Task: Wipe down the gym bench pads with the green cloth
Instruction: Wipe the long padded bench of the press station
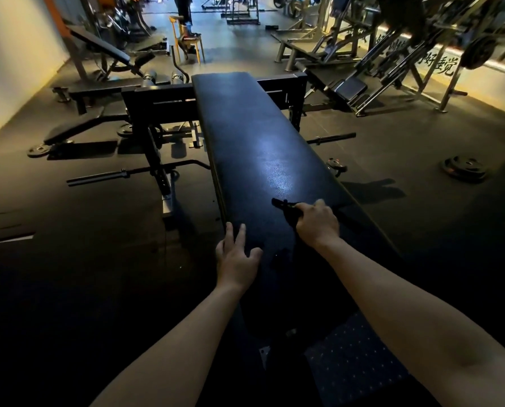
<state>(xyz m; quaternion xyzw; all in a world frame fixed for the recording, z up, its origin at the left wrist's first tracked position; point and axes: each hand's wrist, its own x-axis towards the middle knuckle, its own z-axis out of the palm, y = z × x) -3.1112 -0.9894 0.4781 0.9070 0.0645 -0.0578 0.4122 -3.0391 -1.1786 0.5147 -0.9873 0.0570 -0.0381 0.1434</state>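
Head view: right hand (317,223) grips the cloth (286,208) on the bench pad (260,142); left hand (236,257) lies flat beside it; I judge mid-wipe; next, sweep beyond the hand.

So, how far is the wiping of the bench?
Done: nothing certain; the bench pad shows no clear wipe marks in dim light. In hand: the right hand grips the cloth on the pad's near part; the left hand rests on its left edge. Left: probably the far length.
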